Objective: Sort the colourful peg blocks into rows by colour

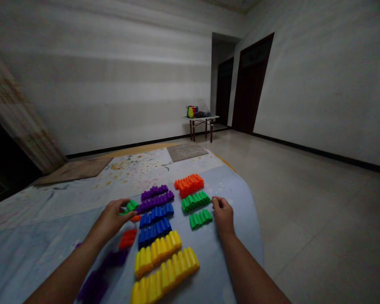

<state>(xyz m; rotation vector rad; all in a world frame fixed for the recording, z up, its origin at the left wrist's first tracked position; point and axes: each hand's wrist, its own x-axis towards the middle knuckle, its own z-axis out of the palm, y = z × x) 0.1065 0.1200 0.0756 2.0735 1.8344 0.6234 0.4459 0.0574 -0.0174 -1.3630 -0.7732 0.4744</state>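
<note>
My left hand (pixel 113 216) is closed round some green ribbed plastic pieces (pixel 132 205), with an orange piece (pixel 135 218) just under its thumb. My right hand (pixel 223 213) has its fingertips pinched at the right end of a stacked green row (pixel 196 202); whatever lies between them is too small to make out. A shorter green row (pixel 201 219) lies just left of that wrist. Behind the green rows sits an orange stack (pixel 190 185). Between my hands run purple rows (pixel 155 202), blue rows (pixel 156 216) and, nearest me, yellow rows (pixel 164 274).
Red-orange pieces (pixel 128 239) and dark purple pieces (pixel 95 285) lie by my left forearm. A floral cloth (pixel 139 164) covers the table, with brown mats (pixel 187 152) at its far side. Beyond stands a small table (pixel 202 117) bearing a colourful object.
</note>
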